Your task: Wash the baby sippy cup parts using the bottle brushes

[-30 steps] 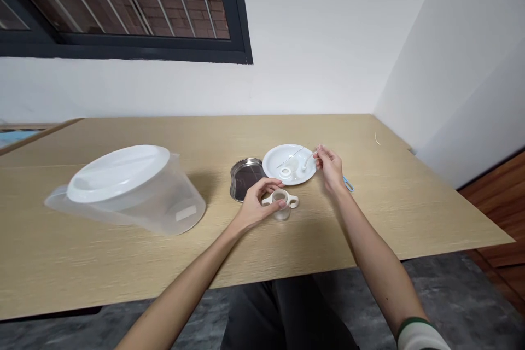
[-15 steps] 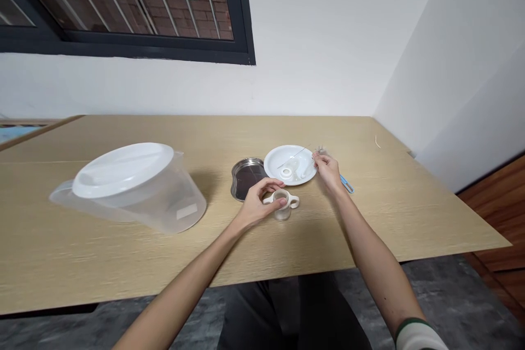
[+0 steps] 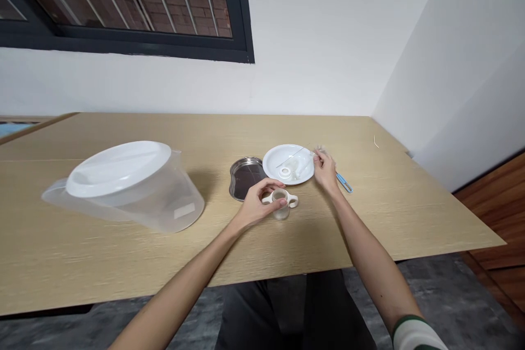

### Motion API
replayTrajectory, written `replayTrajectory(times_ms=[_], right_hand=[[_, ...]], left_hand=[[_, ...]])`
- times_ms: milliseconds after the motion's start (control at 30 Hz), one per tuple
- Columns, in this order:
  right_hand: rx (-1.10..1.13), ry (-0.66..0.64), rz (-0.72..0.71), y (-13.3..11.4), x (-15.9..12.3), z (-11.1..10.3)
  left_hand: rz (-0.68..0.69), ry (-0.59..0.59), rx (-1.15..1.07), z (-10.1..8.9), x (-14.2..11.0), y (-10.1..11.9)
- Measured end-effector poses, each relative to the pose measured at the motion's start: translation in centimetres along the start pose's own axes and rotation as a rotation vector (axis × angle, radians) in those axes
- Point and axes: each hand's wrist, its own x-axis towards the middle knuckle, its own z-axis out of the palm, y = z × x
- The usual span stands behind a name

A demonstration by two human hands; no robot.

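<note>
My left hand [image 3: 257, 200] curls around a small cream two-handled cup part [image 3: 282, 199] standing on the wooden table [image 3: 205, 240]. My right hand [image 3: 326, 169] is closed at the right rim of a white plate [image 3: 270, 158], its fingers pinched on a thin item I cannot make out. On the plate lie a white ring [image 3: 286, 173], small clear parts and a thin rod. A blue-handled tool [image 3: 343, 182] lies on the table just right of my right hand.
A small steel tray [image 3: 244, 175] sits left of the plate. A large clear plastic jug with a white lid [image 3: 123, 183] lies at the left. A wall runs along the back and right; a small pale scrap [image 3: 375, 141] lies near the far right edge.
My right hand had a white tube-like piece raised over the plate a second ago; it has lowered to the plate's right rim. My left hand stays on the cup part.
</note>
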Motion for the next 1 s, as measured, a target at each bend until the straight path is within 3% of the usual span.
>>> replayTrajectory(times_ms=[200,367,500,733,1000], right_hand=[[0.082,-0.019,0.02,0.4,-0.1,0.1],[-0.061,0.036,-0.002,-0.5,-0.3,-0.2],[-0.176,0.029,-0.112,-0.8,-0.6,-0.1],[-0.181,-0.084,-0.134,-0.5,-0.5,0.1],[-0.202,-0.095,-0.154,-1.2,-0.9,-0.1]], left_hand=[[-0.001,0.001,-0.012,0.0,0.0,0.1],[-0.007,-0.001,-0.008,-0.1,0.0,0.0],[-0.01,-0.001,-0.001,-0.1,0.0,-0.2],[-0.017,-0.009,0.003,0.0,0.0,-0.2],[-0.026,-0.003,-0.016,0.0,0.0,0.1]])
